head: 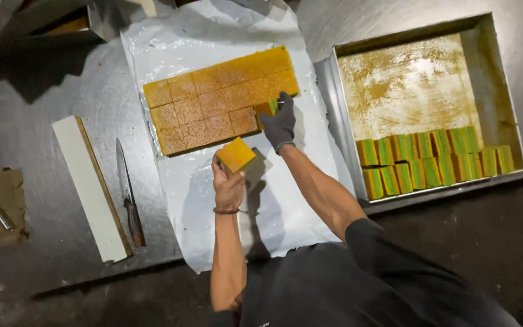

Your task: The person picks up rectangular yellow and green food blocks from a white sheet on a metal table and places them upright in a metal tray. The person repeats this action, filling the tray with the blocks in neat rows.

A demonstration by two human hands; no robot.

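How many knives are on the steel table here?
1. A single wood-handled knife lies on the steel table, between the long white board and the plastic sheet under the cut orange cake slab. Others may be out of frame.

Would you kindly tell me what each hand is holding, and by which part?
Left hand holds a cut cake square from beneath; gloved right hand grips another piece by its sides.

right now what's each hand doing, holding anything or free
Left hand: bare, closed around a square cake piece, lifted off the slab.
Right hand: dark glove, gripping another cut piece at the edge of the cake slab.
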